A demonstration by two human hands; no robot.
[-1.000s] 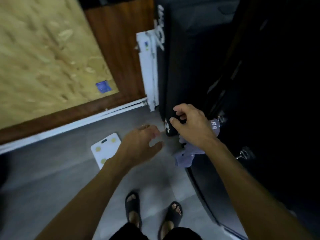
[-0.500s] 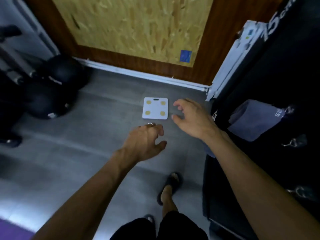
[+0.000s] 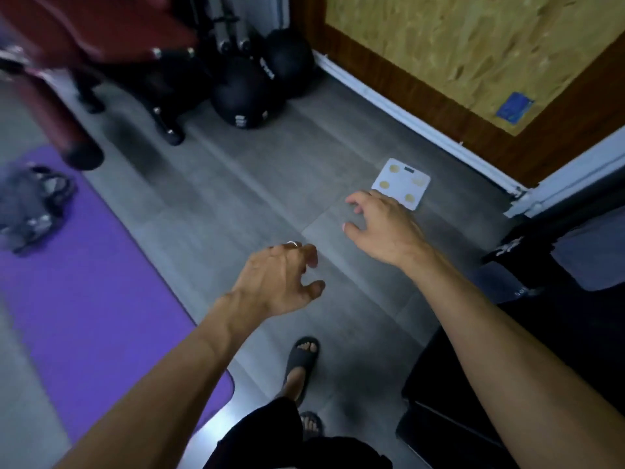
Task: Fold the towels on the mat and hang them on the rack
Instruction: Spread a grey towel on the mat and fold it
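A purple mat [image 3: 81, 299] lies on the grey floor at the left. On its far left end sits a blurred grey heap [image 3: 27, 206], apparently towels. A folded grey towel [image 3: 588, 255] hangs on the dark rack [image 3: 527, 299] at the right edge. My left hand [image 3: 280, 282] hovers over the floor in the middle with loosely curled fingers and holds nothing. My right hand [image 3: 382, 225] is stretched forward beside it, fingers relaxed, also holding nothing.
A white bathroom scale [image 3: 400, 182] lies on the floor just beyond my right hand. Black medicine balls [image 3: 243, 96] and a dark red gym bench [image 3: 67, 62] stand at the back left. A wood-framed board wall [image 3: 473, 62] closes the back right.
My view has swung left from the rack toward the mat. My right hand has come off the hung towel, and both hands now float free over the floor.
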